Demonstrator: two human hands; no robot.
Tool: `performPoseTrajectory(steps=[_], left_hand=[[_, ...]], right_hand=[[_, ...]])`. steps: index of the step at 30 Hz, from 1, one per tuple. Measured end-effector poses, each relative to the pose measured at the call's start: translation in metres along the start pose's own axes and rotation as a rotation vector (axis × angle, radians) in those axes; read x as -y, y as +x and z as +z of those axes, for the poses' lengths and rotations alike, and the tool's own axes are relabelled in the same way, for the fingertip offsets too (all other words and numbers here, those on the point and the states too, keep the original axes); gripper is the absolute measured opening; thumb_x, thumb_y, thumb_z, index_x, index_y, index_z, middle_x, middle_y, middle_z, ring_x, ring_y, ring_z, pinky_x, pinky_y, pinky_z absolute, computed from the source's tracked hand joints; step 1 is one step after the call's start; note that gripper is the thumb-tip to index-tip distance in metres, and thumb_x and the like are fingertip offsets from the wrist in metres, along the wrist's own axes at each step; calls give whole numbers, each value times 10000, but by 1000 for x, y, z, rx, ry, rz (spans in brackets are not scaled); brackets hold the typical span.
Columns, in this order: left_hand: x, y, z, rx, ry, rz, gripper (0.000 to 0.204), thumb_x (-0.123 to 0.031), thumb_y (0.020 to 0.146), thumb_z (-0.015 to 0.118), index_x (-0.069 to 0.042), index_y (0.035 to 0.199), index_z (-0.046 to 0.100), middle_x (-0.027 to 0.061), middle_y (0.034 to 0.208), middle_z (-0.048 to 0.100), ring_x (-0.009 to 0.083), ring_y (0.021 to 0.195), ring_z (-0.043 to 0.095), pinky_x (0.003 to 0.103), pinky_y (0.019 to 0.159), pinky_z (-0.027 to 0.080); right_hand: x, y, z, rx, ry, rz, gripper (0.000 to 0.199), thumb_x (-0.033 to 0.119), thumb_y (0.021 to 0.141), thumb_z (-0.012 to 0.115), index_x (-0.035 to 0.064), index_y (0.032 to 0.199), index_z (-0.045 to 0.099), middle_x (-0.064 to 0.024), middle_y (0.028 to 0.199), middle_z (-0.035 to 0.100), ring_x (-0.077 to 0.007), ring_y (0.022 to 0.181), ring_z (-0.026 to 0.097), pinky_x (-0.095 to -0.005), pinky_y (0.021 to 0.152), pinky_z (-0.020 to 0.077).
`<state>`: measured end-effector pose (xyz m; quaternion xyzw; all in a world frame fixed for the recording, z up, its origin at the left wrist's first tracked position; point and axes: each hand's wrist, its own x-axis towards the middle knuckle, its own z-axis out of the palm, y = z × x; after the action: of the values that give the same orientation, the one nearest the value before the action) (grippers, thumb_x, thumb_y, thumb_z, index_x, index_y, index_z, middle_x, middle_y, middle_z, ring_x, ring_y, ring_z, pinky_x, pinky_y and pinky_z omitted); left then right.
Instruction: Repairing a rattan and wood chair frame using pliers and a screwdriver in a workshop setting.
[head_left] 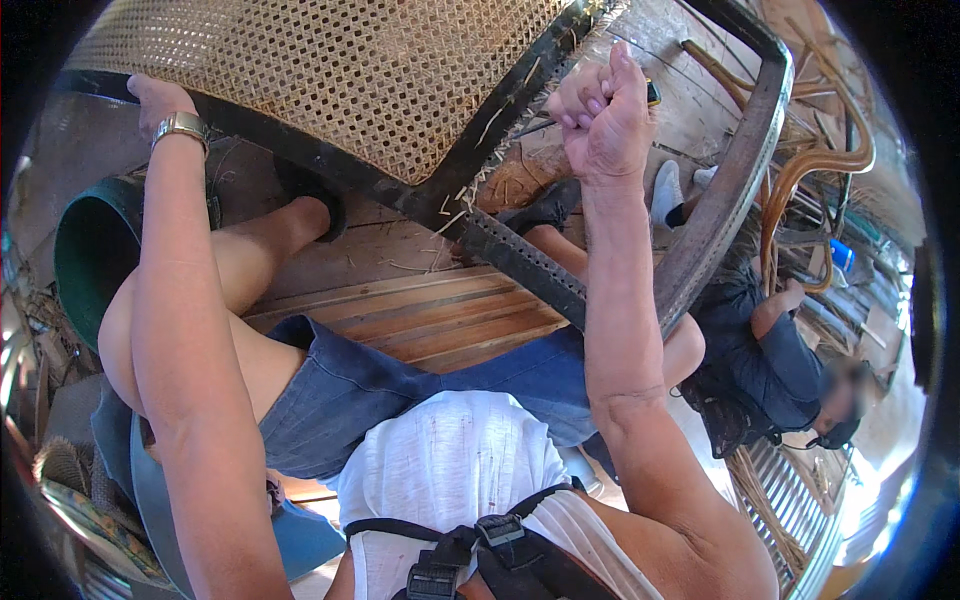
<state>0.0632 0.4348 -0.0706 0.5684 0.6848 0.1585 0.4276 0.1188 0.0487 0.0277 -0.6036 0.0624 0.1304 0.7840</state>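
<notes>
A dark wooden chair frame (385, 190) with a woven cane panel (360, 80) lies tilted across my lap, filling the top of the view. At the upper left, my left hand (162, 102), with a metal watch on its wrist, grips the frame's near edge. My right hand (605, 118) is closed, thumb on top, just right of the panel's corner. What it holds, if anything, is hidden; a small black and yellow piece (653, 93) shows beside it. Frayed cane ends (492, 165) stick out along the frame's right side. A curved wooden arm (735, 180) bends round at the right.
Slatted wood (420, 325) lies below the frame, between my legs. A dark green round container (85, 265) stands by my left knee. Another person (775, 350) sits at the right, near curved wooden pieces (800, 165) and loose strips.
</notes>
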Motion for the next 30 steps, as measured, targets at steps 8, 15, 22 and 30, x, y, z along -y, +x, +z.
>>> performPoseTrajectory(steps=[8,15,22,30], left_hand=[[2,14,-6,-3,-42,14,944,-665,949,255,119,1420,489,342,1470,481,426,1349,513,502,1118,392],[3,17,-2,2,-118,79,792,-569,962,329,63,1374,571,300,1433,543,398,1315,545,488,1106,398],[15,16,8,0,-26,51,818,-600,959,332,63,1379,563,314,1421,547,408,1312,547,493,1099,404],[-2,-2,-3,23,-150,-4,872,-621,942,325,94,1387,547,299,1451,532,405,1334,528,493,1118,377]], right_hand=[[-8,-4,4,23,115,-71,405,297,1056,559,128,701,462,22,549,357,-96,444,358,-297,433,326],[-16,-24,22,112,-113,-278,364,206,1049,581,86,716,496,33,610,475,-38,509,441,-243,448,370],[-13,18,15,53,-105,-100,363,212,1044,553,124,711,439,32,556,376,-83,437,353,-278,421,289],[-25,71,-5,54,-42,367,342,239,1028,552,160,719,426,48,561,315,-77,444,298,-270,422,245]])
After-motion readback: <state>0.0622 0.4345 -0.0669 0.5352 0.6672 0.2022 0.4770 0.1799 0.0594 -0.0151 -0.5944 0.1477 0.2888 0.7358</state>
